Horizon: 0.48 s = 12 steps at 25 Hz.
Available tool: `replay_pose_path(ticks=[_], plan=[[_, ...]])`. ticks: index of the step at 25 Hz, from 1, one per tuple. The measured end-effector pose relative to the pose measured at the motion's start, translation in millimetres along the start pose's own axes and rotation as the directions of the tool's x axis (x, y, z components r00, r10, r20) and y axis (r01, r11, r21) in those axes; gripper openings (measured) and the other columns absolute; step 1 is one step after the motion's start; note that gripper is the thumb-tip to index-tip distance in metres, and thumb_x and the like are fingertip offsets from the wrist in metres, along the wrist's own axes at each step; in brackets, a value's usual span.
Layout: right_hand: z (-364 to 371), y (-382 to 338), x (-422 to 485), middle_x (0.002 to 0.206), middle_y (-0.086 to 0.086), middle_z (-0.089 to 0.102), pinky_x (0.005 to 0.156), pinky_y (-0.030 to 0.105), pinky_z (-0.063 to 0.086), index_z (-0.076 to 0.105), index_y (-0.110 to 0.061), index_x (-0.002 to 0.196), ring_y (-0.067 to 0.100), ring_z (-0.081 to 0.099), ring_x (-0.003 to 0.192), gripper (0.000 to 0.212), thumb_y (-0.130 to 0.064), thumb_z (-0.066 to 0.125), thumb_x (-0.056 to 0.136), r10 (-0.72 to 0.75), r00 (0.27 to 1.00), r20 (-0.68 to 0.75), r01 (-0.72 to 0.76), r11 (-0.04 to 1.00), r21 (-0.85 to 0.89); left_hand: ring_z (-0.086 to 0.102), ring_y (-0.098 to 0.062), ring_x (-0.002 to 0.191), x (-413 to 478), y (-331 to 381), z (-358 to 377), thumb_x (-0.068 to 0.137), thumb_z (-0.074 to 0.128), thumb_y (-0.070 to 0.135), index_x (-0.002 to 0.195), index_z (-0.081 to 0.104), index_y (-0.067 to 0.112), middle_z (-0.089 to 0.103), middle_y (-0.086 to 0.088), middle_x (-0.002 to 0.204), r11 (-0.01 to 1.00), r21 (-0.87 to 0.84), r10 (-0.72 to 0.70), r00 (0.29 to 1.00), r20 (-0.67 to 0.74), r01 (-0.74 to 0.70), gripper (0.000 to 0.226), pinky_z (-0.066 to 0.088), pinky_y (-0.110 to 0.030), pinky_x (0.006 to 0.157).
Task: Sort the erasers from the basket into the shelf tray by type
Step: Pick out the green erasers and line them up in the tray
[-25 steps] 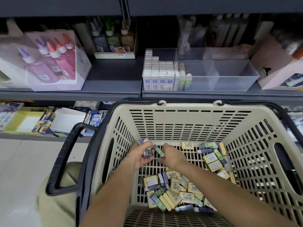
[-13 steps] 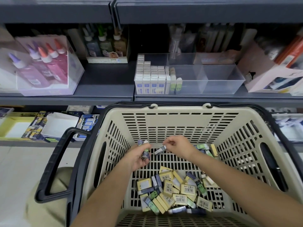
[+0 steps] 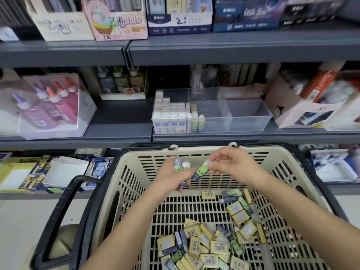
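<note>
A beige slatted basket (image 3: pixel 206 152) with black handles holds several loose erasers (image 3: pixel 206 248), some yellow-sleeved, some green-and-purple. Both hands hover over its far side. My left hand (image 3: pixel 171 178) grips a small bunch of green-and-purple erasers (image 3: pixel 180 165). My right hand (image 3: pixel 231 164) pinches one more green-and-purple eraser (image 3: pixel 200 171) by its white end, right beside the left hand's bunch. On the shelf beyond stands a clear divided tray (image 3: pixel 249 121): white-sleeved erasers (image 3: pixel 170 115) fill its left compartment, with two green erasers (image 3: pixel 197 122) at the left of the middle one.
A clear box of glue bottles (image 3: pixel 48 108) sits on the shelf at left. A pink carton (image 3: pixel 303 112) stands right of the tray. Boxed stationery (image 3: pixel 179 16) lines the upper shelf. A lower shelf holds a yellow box (image 3: pixel 13 174) and white tray (image 3: pixel 66 172).
Both hands have risen from the basket floor to near its far rim. The right hand picked up one green-and-purple eraser and brought it to the left hand's bunch. The view tilted upward.
</note>
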State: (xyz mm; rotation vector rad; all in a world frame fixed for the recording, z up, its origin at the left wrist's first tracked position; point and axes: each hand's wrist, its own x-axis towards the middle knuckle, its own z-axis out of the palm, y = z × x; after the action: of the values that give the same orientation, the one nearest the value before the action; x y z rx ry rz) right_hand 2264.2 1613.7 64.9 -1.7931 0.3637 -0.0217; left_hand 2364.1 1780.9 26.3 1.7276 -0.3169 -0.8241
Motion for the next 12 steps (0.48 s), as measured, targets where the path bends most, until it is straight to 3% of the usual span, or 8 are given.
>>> replay_pose_path(ticks=[3,6,9,12], plan=[[-26,-36,10,0.073,-0.001,0.073,0.061,0.019,0.055,0.068,-0.020,0.082,0.011,0.069,0.068,0.014,-0.007,0.068,0.079,-0.141,0.987,-0.080,0.140,0.990,-0.021,0.056,-0.008,0.050,-5,32,-7,0.071,0.076,0.024,0.087,0.050,0.020,0.060,0.009,0.054,0.989,0.009,0.145,0.989,-0.034,-0.145,0.031,0.041,-0.022,0.040],[-49,-64,43,0.069,-0.005,0.072,0.058,0.018,0.053,0.068,-0.025,0.078,0.007,0.068,0.064,0.017,-0.009,0.069,0.080,-0.274,0.931,-0.242,0.247,0.960,-0.134,0.056,-0.008,0.050,2,60,-9,0.073,0.078,0.029,0.097,0.051,0.018,0.062,0.008,0.056,0.983,-0.110,0.131,0.984,-0.122,-0.145,0.037,0.037,-0.020,0.037],[-62,-74,84,0.078,0.004,0.072,0.065,0.025,0.054,0.065,-0.027,0.074,0.012,0.069,0.069,0.017,-0.013,0.070,0.080,-0.269,0.897,-0.352,0.202,0.955,-0.216,0.060,-0.005,0.055,13,80,-10,0.074,0.075,0.035,0.093,0.055,0.019,0.063,0.008,0.062,0.950,-0.300,0.049,0.990,-0.131,-0.087,0.031,0.037,-0.018,0.038],[-61,-68,115,0.072,-0.001,0.069,0.073,0.035,0.053,0.062,-0.029,0.069,0.007,0.065,0.063,0.019,-0.015,0.070,0.080,-0.182,0.934,-0.308,0.063,0.931,-0.359,0.058,-0.007,0.051,20,88,-15,0.063,0.076,0.038,0.083,0.061,0.015,0.062,0.002,0.060,0.872,-0.489,-0.005,0.999,-0.041,-0.016,0.034,0.034,-0.015,0.034]])
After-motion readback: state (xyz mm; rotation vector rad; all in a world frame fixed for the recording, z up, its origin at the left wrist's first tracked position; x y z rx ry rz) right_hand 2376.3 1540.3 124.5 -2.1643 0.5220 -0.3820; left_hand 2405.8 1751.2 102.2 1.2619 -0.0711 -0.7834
